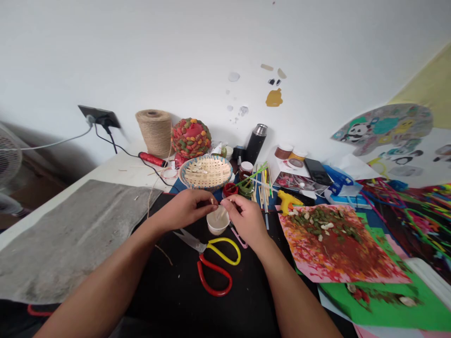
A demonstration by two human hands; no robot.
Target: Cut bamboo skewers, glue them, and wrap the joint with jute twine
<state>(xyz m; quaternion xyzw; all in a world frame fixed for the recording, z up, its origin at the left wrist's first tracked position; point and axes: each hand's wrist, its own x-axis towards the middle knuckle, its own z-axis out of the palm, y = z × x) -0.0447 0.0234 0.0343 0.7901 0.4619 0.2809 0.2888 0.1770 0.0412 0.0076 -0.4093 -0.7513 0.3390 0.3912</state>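
Note:
My left hand (195,206) and my right hand (244,218) meet over a small white paper cup (218,226). Thumb and forefinger are pinched together on each hand. A tiny pale bit shows at the fingertips, too small to name. Inside the cup lie some pale, thin pieces. Just below the hands, scissors (207,249) with one yellow and one red handle lie spread on the black mat (176,295). Partly behind my right hand is a pink-handled tool (239,236).
Behind the hands stand a woven basket (206,172), paint jars (245,170), a black thermos (256,143), a twine spool (155,134) and a ball covered in coloured pieces (192,137). To the right are a yellow glue gun (288,202) and painted sheets (338,253); grey cloth (70,239) lies left.

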